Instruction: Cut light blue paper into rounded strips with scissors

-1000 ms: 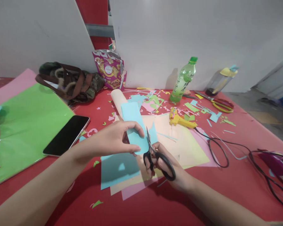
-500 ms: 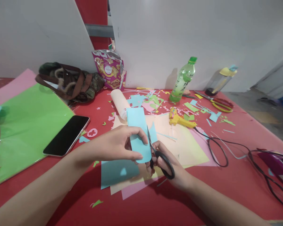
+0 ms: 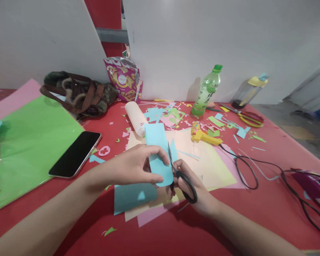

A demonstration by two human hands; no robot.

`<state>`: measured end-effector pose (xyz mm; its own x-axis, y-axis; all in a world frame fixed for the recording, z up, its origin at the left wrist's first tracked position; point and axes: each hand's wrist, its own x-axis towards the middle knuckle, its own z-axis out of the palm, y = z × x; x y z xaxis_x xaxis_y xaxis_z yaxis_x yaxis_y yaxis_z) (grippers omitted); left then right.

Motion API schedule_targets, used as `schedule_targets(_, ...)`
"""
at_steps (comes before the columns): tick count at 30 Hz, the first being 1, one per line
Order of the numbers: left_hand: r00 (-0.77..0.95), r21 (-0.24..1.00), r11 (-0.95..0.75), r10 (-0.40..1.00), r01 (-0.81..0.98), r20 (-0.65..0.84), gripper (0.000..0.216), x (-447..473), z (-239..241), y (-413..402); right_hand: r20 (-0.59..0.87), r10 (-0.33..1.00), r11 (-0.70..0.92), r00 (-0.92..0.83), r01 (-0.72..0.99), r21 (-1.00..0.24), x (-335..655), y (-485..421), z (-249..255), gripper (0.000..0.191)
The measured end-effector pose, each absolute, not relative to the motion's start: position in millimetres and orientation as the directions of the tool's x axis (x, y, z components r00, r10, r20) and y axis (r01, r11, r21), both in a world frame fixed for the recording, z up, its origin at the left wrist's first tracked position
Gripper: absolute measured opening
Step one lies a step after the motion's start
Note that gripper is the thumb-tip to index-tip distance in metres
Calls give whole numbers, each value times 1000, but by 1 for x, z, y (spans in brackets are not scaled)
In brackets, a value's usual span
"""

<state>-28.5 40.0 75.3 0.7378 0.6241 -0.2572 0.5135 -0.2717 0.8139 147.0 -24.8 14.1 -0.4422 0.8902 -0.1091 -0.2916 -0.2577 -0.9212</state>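
Between the thumb and fingers of my left hand (image 3: 141,161) is a light blue strip of paper (image 3: 156,138) with rounded near corners. My right hand (image 3: 193,185) grips black-handled scissors (image 3: 187,186), my fingers through the loops. The scissor blades point away from me along the strip's right edge; I cannot tell whether they touch the paper. Under both hands lie overlapping sheets of cream paper (image 3: 210,167), with a blue sheet (image 3: 133,199) and a pink sheet (image 3: 146,217) at the near side.
A yellow glue gun (image 3: 202,136) with a looping black cord (image 3: 245,185) lies to the right. Paper scraps (image 3: 173,115), a white roll (image 3: 135,117) and a green bottle (image 3: 208,90) are farther back. A phone (image 3: 76,153) rests on green sheets (image 3: 37,142) at left.
My left hand and the blue paper strip have shifted slightly right and toward me. The right hand and scissors have stayed nearly in place.
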Motion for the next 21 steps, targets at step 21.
schedule_targets(21,715,794,-313,668,521,-205,26,-25,75,39,-192,913,-292,-360,-249,-923,143,-27,17,40)
